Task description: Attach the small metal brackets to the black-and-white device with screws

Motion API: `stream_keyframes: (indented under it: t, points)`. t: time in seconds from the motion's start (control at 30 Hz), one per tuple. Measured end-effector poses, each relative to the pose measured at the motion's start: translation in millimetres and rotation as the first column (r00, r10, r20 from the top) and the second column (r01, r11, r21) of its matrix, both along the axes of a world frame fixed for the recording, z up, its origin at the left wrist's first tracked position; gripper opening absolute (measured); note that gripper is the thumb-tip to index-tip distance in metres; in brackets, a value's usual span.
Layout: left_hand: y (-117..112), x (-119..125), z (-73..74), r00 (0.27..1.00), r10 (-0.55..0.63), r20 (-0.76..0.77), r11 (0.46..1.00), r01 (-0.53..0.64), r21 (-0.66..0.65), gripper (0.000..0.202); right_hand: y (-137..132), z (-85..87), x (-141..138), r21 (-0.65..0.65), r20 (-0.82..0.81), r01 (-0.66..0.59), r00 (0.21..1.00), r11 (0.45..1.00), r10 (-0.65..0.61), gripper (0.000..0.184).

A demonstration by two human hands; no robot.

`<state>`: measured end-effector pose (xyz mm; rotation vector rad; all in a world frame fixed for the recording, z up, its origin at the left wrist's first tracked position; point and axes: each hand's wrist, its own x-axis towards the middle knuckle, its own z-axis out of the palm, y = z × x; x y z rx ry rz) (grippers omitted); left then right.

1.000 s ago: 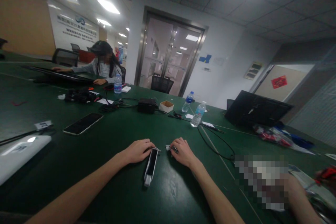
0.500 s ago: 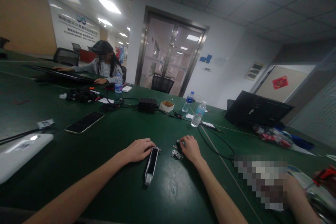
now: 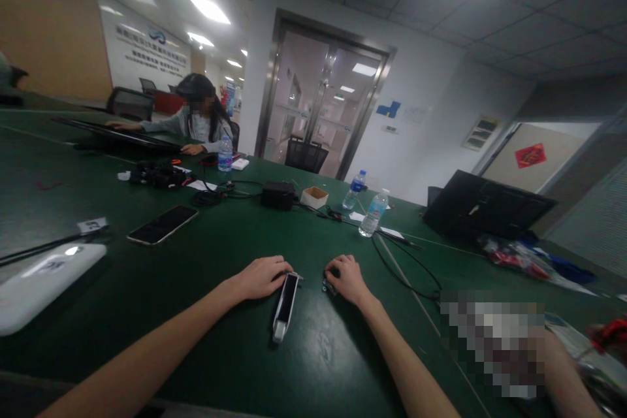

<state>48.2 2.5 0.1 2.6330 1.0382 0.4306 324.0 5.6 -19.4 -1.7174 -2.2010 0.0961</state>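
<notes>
A long, narrow silver piece with a dark channel lies on the green table, its kind unclear. My left hand rests at its far end with the fingers curled against it. To the right, my right hand is bent down over small metal parts, thumb and index finger curved together in a pinch. Its fingers cover most of these parts, and what lies between the fingertips is too small to name. A gap of bare table separates the two hands.
A phone and a white device lie left. Ahead stand a black box, a small open carton and water bottles, with cables between. Another person's arm reaches in at right; someone sits far left.
My right hand has shifted slightly left over the small metal parts, now hiding more of them. My left hand and the long silver piece stay together. The view has swung slightly.
</notes>
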Motion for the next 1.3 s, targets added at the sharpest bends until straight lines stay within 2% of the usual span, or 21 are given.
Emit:
stream_keyframes:
  t: [0.1,0.2,0.37,0.57,0.8,0.97,1.13,1.3]
  points:
    - [0.1,0.2,-0.9,1.0,-0.001,0.004,1.0,0.001,0.01,0.028,1.6,-2.2,1.1,-0.019,-0.002,0.034,0.999,0.999,-0.034,0.01]
    - [0.7,0.4,-2.8,1.0,-0.009,0.006,1.0,0.008,0.017,0.027,-0.7,-3.4,1.1,0.024,0.004,0.002,1.0,1.0,-0.002,0.009]
    - [1.5,0.5,-4.2,1.0,-0.013,0.005,0.999,0.013,0.033,0.027,-9.9,-1.3,-11.8,0.144,-0.078,-0.166,0.981,0.975,0.179,0.008]
    - [1.2,0.0,-3.0,1.0,-0.011,-0.005,1.0,0.011,0.02,0.027,-24.1,4.5,-38.6,0.139,-0.202,-0.314,0.92,0.939,0.337,0.006]
    - [3.2,-0.3,-7.4,1.0,-0.014,0.012,1.0,0.014,0.026,0.026,-29.4,7.6,-42.8,0.106,-0.238,-0.319,0.912,0.942,0.336,0.006]
    - [0.7,0.0,-2.7,1.0,-0.01,-0.003,1.0,0.01,0.017,0.026,-28.5,5.4,-42.1,0.079,-0.241,-0.31,0.916,0.947,0.32,0.006]
    - [-2.6,1.1,2.9,1.0,-0.005,-0.008,1.0,0.005,0.008,0.026,-27.4,2.4,-43.5,0.111,-0.248,-0.312,0.911,0.944,0.33,0.009]
    - [-1.0,1.6,0.2,1.0,-0.005,-0.007,1.0,0.006,0.017,0.026,-28.4,2.4,-45.6,0.139,-0.249,-0.31,0.908,0.941,0.336,0.01]
